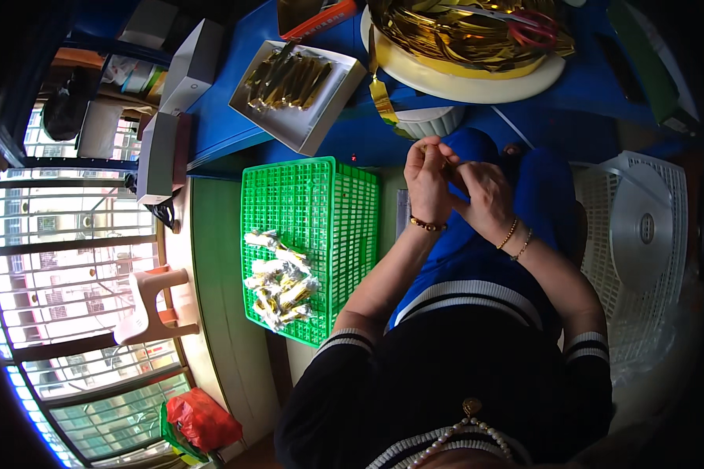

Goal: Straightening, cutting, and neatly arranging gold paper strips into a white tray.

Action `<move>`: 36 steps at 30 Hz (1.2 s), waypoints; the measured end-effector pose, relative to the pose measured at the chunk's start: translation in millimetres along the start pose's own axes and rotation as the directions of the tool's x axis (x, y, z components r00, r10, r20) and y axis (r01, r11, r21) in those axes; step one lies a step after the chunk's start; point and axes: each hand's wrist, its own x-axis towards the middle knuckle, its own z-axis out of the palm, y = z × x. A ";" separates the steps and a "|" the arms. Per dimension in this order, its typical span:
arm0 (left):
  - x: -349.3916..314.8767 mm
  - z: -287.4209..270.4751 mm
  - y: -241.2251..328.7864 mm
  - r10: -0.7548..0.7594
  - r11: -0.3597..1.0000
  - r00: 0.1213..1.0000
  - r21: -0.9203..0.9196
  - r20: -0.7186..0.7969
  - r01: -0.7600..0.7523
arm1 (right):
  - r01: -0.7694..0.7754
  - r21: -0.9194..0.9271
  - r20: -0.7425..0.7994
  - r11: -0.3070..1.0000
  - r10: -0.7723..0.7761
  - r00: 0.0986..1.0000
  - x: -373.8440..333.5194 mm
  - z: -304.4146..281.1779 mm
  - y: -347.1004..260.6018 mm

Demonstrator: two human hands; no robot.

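My left hand [428, 178] and my right hand [485, 195] meet above my lap, fingers pinched together on a small gold piece [429, 146] that is mostly hidden between them. A gold foil ribbon [382, 98] hangs down from a heap of gold foil [454, 35] on a white round tray [477, 82] just beyond my hands. Red-handled scissors [528, 27] lie on the heap. To my left, a green plastic basket [328, 203] holds several small wrapped gold and white pieces [280, 285].
A white cardboard box [305, 129] with gold strips stands on the blue table [227, 117]. A white fan [641, 234] lies at my right. A small plastic stool [150, 305] and a red bag [202, 418] sit by the barred window at the left.
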 end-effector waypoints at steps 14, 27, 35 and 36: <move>11.6 -1.7 26.1 -0.011 0.990 0.995 -0.138 -0.104 -0.003 | 0.017 0.083 -0.016 0.996 -0.016 1.000 25.3 34.1 8.6; 148.4 -89.0 181.1 0.491 -0.150 0.826 0.961 0.275 -0.230 | -0.320 0.503 0.123 0.803 0.300 0.946 31.2 11.6 10.0; 205.9 -155.5 193.5 0.128 -0.310 0.988 0.950 0.091 -0.047 | -0.342 0.486 0.169 0.804 0.297 0.940 27.6 10.9 9.4; 209.2 -166.2 195.8 0.115 -0.222 0.992 0.975 0.042 -0.015 | -0.329 0.483 0.170 0.811 0.282 0.944 29.0 11.5 7.9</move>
